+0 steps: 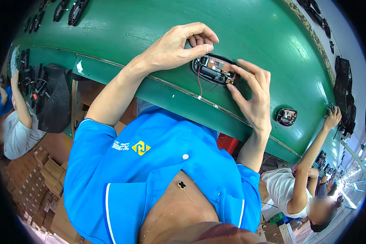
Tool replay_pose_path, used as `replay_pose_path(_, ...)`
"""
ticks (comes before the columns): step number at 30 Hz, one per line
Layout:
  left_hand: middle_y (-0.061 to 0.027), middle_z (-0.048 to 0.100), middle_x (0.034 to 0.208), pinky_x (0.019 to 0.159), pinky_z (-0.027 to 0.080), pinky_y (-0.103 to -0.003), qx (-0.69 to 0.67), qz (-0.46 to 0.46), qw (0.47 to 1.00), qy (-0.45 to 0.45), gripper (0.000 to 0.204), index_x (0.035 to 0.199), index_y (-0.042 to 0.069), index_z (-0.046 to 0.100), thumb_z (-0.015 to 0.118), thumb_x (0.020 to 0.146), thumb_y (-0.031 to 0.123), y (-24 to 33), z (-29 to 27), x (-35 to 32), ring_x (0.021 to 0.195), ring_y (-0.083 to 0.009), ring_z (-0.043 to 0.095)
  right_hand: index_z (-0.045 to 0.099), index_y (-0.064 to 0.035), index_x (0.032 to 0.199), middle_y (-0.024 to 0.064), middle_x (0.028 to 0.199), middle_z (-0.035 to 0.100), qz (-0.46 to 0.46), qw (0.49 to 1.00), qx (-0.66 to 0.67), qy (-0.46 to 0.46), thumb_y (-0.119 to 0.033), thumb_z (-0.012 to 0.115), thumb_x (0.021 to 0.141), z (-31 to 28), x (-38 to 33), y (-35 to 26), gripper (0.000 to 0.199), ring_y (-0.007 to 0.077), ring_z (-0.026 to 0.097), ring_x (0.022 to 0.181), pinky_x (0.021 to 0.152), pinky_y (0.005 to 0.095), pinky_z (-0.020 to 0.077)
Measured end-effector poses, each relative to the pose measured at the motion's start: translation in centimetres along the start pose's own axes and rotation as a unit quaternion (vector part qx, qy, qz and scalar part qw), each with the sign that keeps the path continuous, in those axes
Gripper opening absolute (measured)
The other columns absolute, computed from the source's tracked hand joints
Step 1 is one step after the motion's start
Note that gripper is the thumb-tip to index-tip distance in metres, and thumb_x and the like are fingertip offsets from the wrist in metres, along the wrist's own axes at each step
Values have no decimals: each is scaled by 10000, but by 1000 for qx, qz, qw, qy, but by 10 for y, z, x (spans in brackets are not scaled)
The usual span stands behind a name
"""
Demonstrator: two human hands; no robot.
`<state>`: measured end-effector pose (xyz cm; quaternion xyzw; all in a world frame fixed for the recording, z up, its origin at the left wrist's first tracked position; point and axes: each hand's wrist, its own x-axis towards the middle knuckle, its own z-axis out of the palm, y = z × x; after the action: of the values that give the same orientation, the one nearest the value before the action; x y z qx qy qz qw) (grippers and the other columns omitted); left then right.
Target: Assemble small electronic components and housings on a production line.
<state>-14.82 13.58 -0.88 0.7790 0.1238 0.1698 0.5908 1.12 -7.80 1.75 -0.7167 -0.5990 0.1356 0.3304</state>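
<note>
**Head view: two hands worked an open mouse shell on the green worktop**

Head view showed the green worktop (pixel 150 36) curving wide across the picture, and the person in the blue shirt (pixel 150 171) leaned in over its near edge. Out to the right a co-worker's arm (pixel 317 150) reached up to that same edge, and another person sat at the far left. Centre stage sat the open mouse shell (pixel 214 70), black, oval, lying flat on the worktop close to the near edge, its brown circuit board (pixel 218 65) and a dark block exposed. A thin red wire (pixel 199 83) trailed out of it toward the rim.

The left hand (pixel 173 51) arched over the shell's left end, thumb and forefinger closed toward each other in a pinch right at its edge; what sat between them was too small to tell. The right hand (pixel 254 95) stood at the shell's right end, fingers (pixel 242 72) spread, the tips touching the board's corner.

Judging from that, doing it well called for the right hand to brace the shell flat while the left worked lightly, keeping the red wire clear of the pinch. A second opened shell (pixel 286 116) waited well apart to the right, and more black parts (pixel 69 10) lay at the far left.
</note>
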Motion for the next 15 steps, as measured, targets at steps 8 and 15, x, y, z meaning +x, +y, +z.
replay_pose_path(8,-27,671,888,688,477,-224,16,8,1000,-8,169,1110,27,709,674,970,114,1,2,3,776,-85,559,665,-85,1320,78,1265,661,56,998,15,-1,-46,778,801,-3,-3,0,532,215,554,1099,898,319,471)
replay_pose_path(15,-24,645,776,592,445,-242,136,-43,979,-147,155,1049,43,714,713,951,163,20,1,34,660,-96,546,657,-85,1334,68,1230,662,86,991,99,-8,-17,752,823,-2,-5,10,524,180,561,1005,844,280,467)
